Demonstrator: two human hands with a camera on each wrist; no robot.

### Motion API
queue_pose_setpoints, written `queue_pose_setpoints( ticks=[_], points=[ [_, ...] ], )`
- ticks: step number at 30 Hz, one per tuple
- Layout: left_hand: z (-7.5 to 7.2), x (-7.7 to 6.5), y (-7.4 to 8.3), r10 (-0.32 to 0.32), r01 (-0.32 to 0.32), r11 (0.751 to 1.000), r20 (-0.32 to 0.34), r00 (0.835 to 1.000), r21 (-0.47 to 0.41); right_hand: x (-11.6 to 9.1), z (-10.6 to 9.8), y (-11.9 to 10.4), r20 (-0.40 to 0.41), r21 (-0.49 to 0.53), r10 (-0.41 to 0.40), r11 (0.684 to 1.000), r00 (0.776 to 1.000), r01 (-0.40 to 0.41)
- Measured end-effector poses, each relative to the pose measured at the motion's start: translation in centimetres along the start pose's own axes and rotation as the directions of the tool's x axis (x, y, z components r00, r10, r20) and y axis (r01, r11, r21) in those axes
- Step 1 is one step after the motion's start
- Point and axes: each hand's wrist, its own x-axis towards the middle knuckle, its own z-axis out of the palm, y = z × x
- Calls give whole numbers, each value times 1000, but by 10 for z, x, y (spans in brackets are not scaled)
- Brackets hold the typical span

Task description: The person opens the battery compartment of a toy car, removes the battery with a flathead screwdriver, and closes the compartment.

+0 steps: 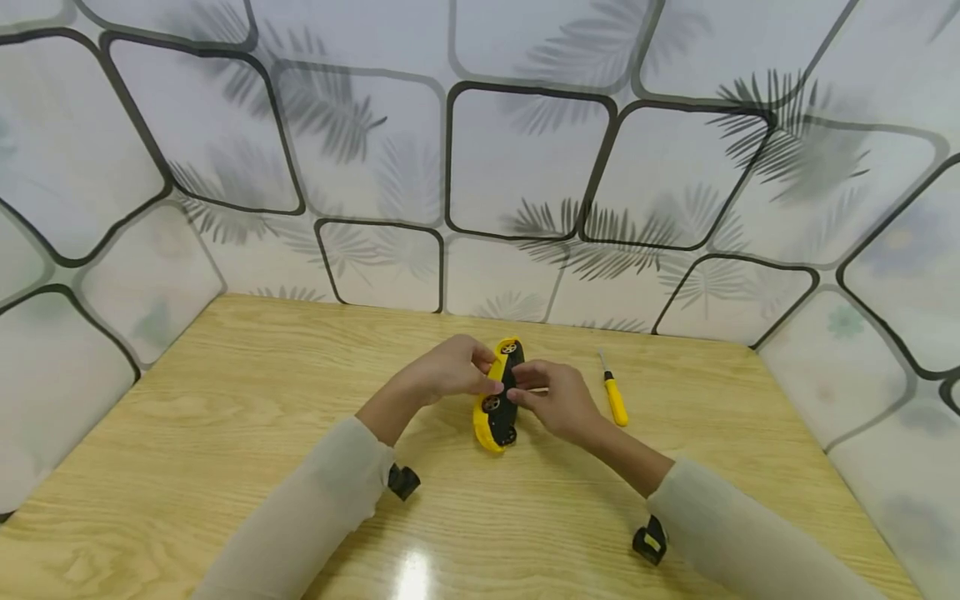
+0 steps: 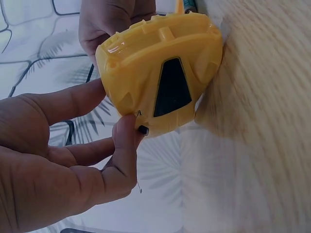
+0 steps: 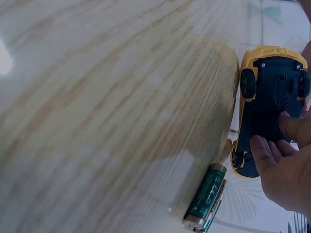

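A yellow toy car with a black underside stands tipped on its side on the table, the underside facing right. My left hand grips it from the left, thumb and fingers at its upper edge. In the left wrist view, a small black nub and a thin wire-like piece show beside the left thumb. From the right, my right hand reaches to the underside, thumb and fingers spread slightly apart at it. Green batteries lie beside the car in the right wrist view.
A screwdriver with a yellow handle lies right of the right hand, its tip toward the back. The wood-grain table ends at a patterned backdrop, which also encloses both sides.
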Motion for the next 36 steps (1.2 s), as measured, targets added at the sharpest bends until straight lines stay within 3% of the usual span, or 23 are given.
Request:
queue_pose_setpoints(
  ticks=[9, 19, 23, 28, 36],
  points=[
    [11, 2, 16, 46, -44, 981, -7, 999, 191, -5, -8, 7, 22, 81, 33, 996, 999, -35],
    [28, 4, 24, 137, -119, 913, -20, 990, 391, -8, -20, 10, 84, 61, 70, 995, 994, -76],
    [33, 3, 26, 156, -133, 904, -26, 987, 407, -8, -25, 13, 124, 79, 72, 994, 990, -82],
    [35, 1, 26, 146, -118, 912, -42, 988, 394, -5, -34, 14, 177, 129, 89, 985, 980, -113],
    [35, -4, 29, 151, -120, 905, -46, 987, 408, 6, -39, -1, 181, 279, 266, 909, 947, -308]
  ],
)
